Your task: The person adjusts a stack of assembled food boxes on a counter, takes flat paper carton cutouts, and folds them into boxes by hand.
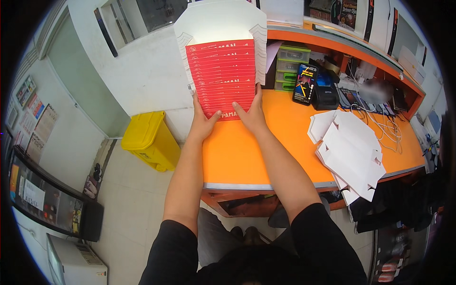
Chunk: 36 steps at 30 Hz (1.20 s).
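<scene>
A stack of flat red-and-white cardboard boxes [221, 80] stands at the far left part of the orange counter. Their red printed edges overlap in rows toward me, and the white inner side of a cardboard sheet [221, 23] rises behind them. With thumbs on the red front and fingers round the side, my left hand [204, 124] grips the lower left corner of the stack. At the lower right, my right hand [252, 114] holds it the same way. Both arms are stretched forward. The fingers behind the stack are hidden.
On the counter [232, 161], white flat cardboard blanks [351, 147] overhang the near edge at right. Behind them are a lit phone [305, 83], a black device [326, 95], green drawers [286, 76] and white cables [387, 128]. A yellow bin [152, 140] stands on the floor at left.
</scene>
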Motion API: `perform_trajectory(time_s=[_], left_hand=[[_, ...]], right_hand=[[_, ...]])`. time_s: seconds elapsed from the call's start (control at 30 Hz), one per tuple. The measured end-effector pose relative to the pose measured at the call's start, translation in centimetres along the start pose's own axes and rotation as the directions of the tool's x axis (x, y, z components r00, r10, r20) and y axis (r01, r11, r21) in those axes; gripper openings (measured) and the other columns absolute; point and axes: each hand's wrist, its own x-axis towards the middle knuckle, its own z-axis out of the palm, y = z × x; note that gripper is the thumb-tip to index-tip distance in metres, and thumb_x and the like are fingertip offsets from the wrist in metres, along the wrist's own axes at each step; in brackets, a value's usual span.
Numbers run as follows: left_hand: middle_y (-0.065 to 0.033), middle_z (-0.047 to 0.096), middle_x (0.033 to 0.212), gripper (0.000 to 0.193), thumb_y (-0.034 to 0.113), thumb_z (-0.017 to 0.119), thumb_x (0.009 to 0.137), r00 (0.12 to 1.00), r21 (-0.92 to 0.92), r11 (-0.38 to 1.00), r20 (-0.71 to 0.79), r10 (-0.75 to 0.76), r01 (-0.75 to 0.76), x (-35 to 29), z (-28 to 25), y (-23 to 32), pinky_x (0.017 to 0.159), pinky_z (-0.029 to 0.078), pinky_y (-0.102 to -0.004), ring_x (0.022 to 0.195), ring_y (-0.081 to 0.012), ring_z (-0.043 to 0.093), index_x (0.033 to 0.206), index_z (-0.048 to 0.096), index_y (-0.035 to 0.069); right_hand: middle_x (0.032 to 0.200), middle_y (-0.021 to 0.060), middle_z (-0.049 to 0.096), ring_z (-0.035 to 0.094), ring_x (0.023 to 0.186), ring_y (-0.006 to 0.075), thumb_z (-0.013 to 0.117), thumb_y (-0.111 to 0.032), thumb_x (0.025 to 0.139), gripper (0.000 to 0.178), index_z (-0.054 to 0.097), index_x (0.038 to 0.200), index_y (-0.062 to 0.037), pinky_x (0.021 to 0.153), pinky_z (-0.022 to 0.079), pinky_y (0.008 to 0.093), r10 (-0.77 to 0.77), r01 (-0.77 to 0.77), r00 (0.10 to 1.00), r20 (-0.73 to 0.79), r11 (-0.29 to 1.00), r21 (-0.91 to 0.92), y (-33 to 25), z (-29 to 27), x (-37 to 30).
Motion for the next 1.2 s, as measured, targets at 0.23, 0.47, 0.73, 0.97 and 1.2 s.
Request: perform_trajectory(time_s=[0.23,0.47,0.73,0.97,1.2], left_hand=[[-0.0176,0.035,0.161,0.102,0.001,0.070,0.096,0.997,0.048,0.997,0.042,0.058,-0.060,-0.1,-0.3,-0.4,0.121,0.039,-0.0438,0.147,-0.0280,0.042,0.165,-0.004,0.013],[-0.0195,0.036,0.160,0.101,0.004,0.070,0.097,0.999,-0.039,0.999,0.034,-0.029,0.030,-0.2,0.0,-0.1,0.120,0.039,-0.0441,0.146,-0.0292,0.043,0.165,-0.005,0.011],[-0.0246,0.039,0.157,0.111,0.007,0.079,0.089,1.000,-0.018,1.000,-0.016,-0.004,0.004,0.0,0.3,-0.9,0.119,0.041,-0.0433,0.143,-0.0307,0.046,0.164,-0.003,0.001],[-0.0274,0.048,0.151,0.112,0.016,0.081,0.090,0.997,0.041,0.999,-0.073,0.019,-0.016,-0.2,-0.2,-0.2,0.115,0.045,-0.0432,0.138,-0.0312,0.054,0.163,-0.003,-0.001],[-0.0308,0.038,0.158,0.115,0.022,0.083,0.089,0.995,-0.064,0.998,-0.094,-0.030,0.024,0.1,-0.2,-1.2,0.117,0.042,-0.0447,0.143,-0.0363,0.048,0.163,-0.001,-0.003]], right_hand=[[0.163,0.0340,0.023,0.034,0.151,0.0424,0.083,-0.026,0.090,0.112,0.003,0.161,0.0078,0.124,0.032,0.0459,0.001,-0.001,1.000,0.018,0.999,0.041,0.0,0.2,-0.2],[0.162,0.0338,0.025,0.034,0.150,0.0429,0.082,-0.025,0.090,0.111,0.004,0.161,0.0071,0.124,0.033,0.0458,-0.004,0.003,1.000,0.025,1.000,0.029,0.6,0.2,0.1],[0.164,0.0329,0.021,0.027,0.153,0.0442,0.078,-0.027,0.093,0.105,0.006,0.161,0.0073,0.125,0.028,0.0479,-0.089,0.071,0.993,-0.076,0.975,-0.211,-3.8,-1.3,0.7],[0.142,0.0240,0.061,0.058,0.133,0.0405,0.077,-0.024,0.092,0.057,0.058,0.141,-0.0008,0.114,0.045,0.0468,-0.143,0.223,0.964,0.226,0.897,-0.381,-14.3,-14.1,-6.8],[0.148,0.0238,0.058,0.050,0.140,0.0481,0.080,-0.029,0.087,0.062,0.062,0.141,-0.0064,0.117,0.042,0.0498,0.236,0.058,0.960,0.153,0.368,-0.928,-11.5,-27.7,-15.7]])
